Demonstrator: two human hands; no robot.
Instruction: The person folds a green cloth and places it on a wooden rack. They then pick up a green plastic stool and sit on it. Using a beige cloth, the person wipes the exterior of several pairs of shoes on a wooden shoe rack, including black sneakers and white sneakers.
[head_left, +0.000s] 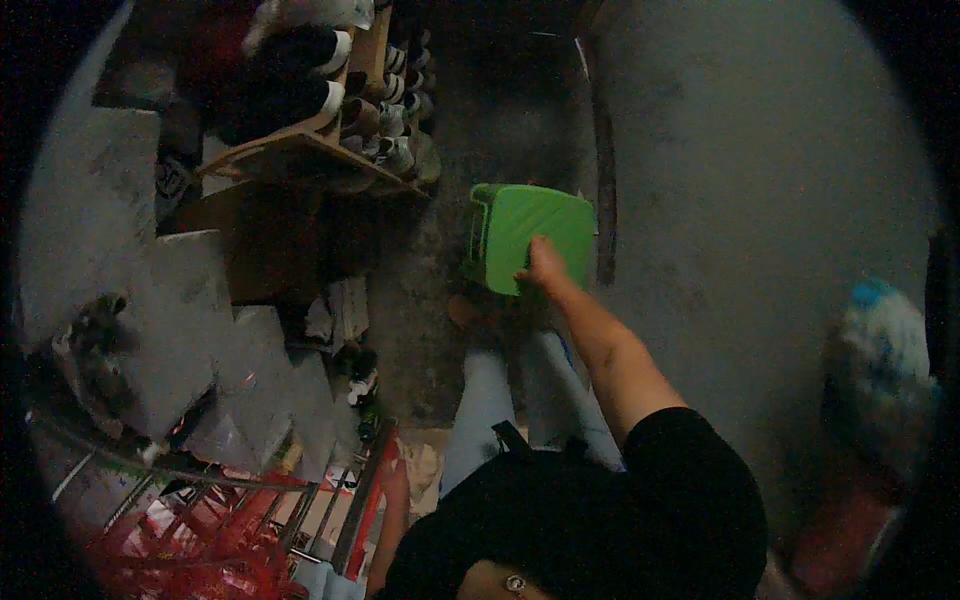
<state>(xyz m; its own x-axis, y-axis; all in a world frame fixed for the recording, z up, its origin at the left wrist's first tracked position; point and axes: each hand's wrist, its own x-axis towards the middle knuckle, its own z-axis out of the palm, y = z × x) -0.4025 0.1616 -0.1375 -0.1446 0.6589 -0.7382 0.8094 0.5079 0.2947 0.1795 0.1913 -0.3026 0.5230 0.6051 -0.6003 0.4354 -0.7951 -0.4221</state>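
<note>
A green plastic stool (517, 217) stands out before my feet, above the dark floor or on it; the dim picture does not settle which. My right hand (546, 262) is on its top, with the fingers at or in an opening there that my hand partly hides. Low on the left, my left hand (393, 474) is at a red upright edge (367, 499) beside a metal rack; the dimness hides whether its fingers grip that edge. My legs in light trousers are between the stool and my black shirt.
A wooden shoe rack (304, 142) holding several shoes stands at the upper left. Concrete steps (255, 360) run along the left side. A grey wall (750, 187) rises on the right, with a bulging plastic bag (885, 360) near it. Red bags (195, 540) lie at the lower left.
</note>
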